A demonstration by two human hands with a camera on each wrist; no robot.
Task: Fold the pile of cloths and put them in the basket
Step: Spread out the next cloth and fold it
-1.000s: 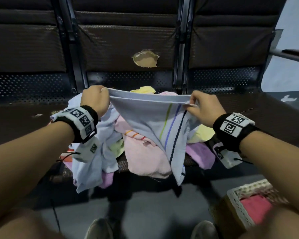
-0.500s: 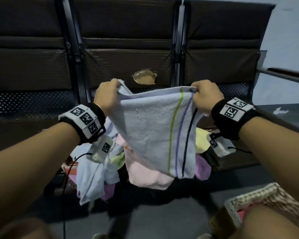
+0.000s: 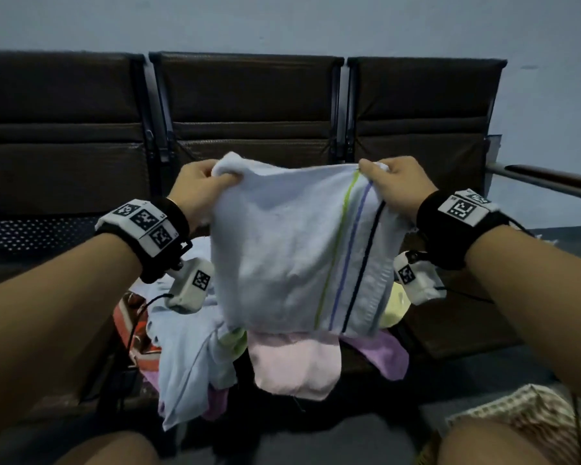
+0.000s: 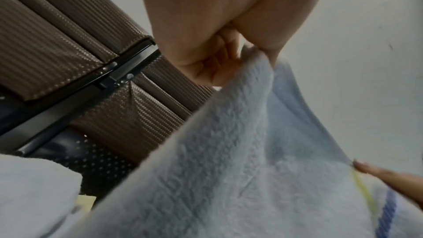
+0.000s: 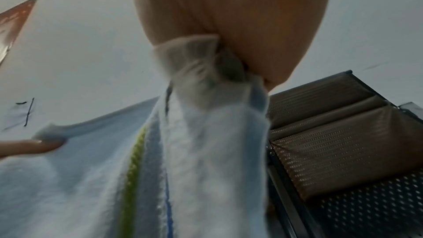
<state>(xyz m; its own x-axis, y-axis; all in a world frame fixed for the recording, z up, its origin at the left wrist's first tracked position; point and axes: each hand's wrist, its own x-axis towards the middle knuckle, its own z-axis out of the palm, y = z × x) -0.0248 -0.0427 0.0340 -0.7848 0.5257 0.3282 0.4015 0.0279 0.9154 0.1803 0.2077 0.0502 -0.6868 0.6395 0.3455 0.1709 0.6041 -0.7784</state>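
Note:
A pale blue cloth (image 3: 282, 250) with green, violet and dark stripes hangs spread in the air in front of me. My left hand (image 3: 203, 186) pinches its top left corner and my right hand (image 3: 391, 181) pinches its top right corner. In the left wrist view the curled fingers (image 4: 219, 57) grip the cloth (image 4: 228, 160). The right wrist view has the cloth (image 5: 206, 133) bunched under the right hand (image 5: 240, 30). Below, a pile of cloths (image 3: 292, 367) in pink, violet, yellow and blue lies on the bench seat. The basket (image 3: 524, 421) shows at the lower right, partly hidden by my knee.
A row of dark brown bench seats (image 3: 249, 105) stands against a pale wall. A metal armrest (image 3: 550, 177) sticks out at the right. My knees (image 3: 497, 444) fill the bottom corners, with dark floor between them.
Both hands have lifted the striped cloth up from the pile and pulled it out flat between them. The head view has tilted up toward the wall.

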